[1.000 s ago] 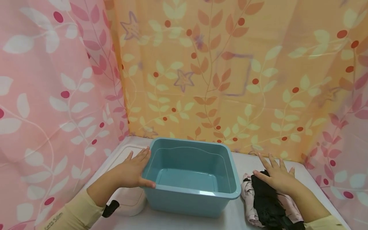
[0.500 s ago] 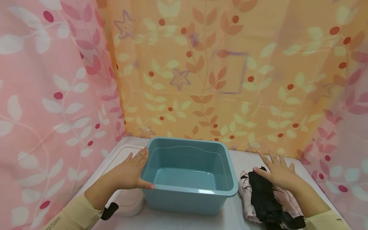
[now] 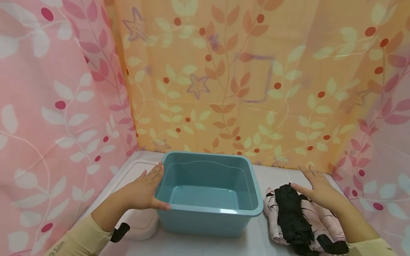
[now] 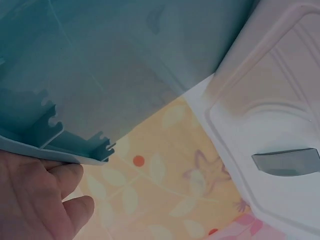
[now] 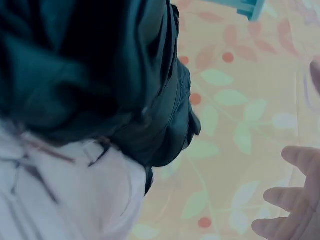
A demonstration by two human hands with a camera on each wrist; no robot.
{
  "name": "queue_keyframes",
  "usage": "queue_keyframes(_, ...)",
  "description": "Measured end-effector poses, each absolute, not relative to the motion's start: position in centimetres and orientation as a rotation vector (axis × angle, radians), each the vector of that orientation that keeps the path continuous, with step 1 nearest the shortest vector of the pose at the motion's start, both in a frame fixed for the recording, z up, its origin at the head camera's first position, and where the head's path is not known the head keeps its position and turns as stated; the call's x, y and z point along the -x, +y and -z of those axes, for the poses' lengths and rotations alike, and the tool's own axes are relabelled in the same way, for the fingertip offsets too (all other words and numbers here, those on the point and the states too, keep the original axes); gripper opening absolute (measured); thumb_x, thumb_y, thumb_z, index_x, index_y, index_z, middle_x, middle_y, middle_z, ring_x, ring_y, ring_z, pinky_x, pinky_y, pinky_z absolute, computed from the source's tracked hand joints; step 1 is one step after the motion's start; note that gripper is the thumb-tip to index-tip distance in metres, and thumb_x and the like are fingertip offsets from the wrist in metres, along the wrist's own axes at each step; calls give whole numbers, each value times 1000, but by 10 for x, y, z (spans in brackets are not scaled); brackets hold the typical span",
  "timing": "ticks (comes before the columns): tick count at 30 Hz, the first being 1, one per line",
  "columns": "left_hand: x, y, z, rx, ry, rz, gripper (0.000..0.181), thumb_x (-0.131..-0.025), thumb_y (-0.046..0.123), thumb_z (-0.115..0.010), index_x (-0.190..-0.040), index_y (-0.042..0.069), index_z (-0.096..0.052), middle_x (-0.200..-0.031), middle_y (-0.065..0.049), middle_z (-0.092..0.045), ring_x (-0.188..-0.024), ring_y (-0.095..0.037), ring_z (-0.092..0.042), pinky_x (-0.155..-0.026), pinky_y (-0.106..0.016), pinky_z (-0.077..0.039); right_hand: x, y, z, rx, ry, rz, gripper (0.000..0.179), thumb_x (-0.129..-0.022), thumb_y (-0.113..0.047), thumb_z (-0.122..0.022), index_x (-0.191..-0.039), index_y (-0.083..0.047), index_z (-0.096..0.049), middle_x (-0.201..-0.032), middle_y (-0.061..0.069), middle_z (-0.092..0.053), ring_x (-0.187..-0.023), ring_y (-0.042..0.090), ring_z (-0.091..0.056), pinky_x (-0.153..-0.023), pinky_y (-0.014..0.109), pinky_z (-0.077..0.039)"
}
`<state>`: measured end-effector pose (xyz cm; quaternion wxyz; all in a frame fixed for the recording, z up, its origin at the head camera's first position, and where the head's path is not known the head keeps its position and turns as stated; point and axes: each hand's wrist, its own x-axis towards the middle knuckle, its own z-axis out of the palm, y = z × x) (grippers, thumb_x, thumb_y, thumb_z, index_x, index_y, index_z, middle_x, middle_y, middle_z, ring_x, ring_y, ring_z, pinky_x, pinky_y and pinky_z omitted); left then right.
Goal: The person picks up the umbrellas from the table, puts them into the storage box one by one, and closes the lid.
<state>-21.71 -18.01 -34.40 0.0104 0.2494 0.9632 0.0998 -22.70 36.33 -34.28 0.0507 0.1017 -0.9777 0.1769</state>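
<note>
A blue tub (image 3: 205, 224) stands upright on the white table (image 3: 200, 247), in front of the orange sheet (image 3: 192, 71). The bare floor of the tub shows through its open top.

The left hand (image 3: 142, 193) is at the left side of the tub, its fingers out straight along that side and its thumb stretched at the near corner of the rim. It touches the tub there without gripping it. The left wrist view shows fingers just beside the underside of the rim, where short ribs (image 4: 52, 131) stand.

The right hand (image 3: 323, 193) is released, fingers spread, beside the far end of a heap of clothes. In that heap a black roll (image 3: 291, 215) lies on top of pink rolls (image 3: 273, 220), just right of the tub. The right wrist view shows a gap between the fingers and the black roll; whether the thumb touches the roll I cannot tell.

Left of the tub, partly behind the left arm, lies a white panel (image 3: 141, 224) with rounded corners; the left wrist view shows a grey tab (image 4: 286, 162) on it. Pink sheets (image 3: 25, 106) hang on both sides.
</note>
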Motion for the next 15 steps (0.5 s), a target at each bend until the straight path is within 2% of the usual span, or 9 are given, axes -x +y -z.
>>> queue_keyframes(7, 216, -180, 345, -780, 2979, -318, 130, -59, 84, -50, -144, -6, -9, -152, -19, -2, -139, -32, -6, -106, -56, -12, 219, 392, 354, -214, -2963, -687, 83, -91, -45, -50, -146, -1, -7, -141, 38, -11, -124, 59, -13, -85, 74, -17)
queue_keyframes(11, 216, -179, 345, -773, 2975, -326, 130, -59, 83, -51, -144, -6, -9, -152, -19, -2, -139, -32, -6, -106, -56, -12, 214, 412, 359, -119, -3020, -757, 82, -92, -47, -46, -144, 3, -6, -140, 40, -12, -119, 62, -17, -83, 74, -19)
queue_keyframes(15, 217, -178, 344, -769, 2984, -309, 130, -58, 83, -51, -144, -6, -9, -152, -19, -2, -139, -32, -6, -106, -57, -12, 210, 431, 365, -38, -3067, -827, 81, -94, -47, -43, -144, 3, -4, -138, 43, -9, -118, 64, -14, -81, 74, -19)
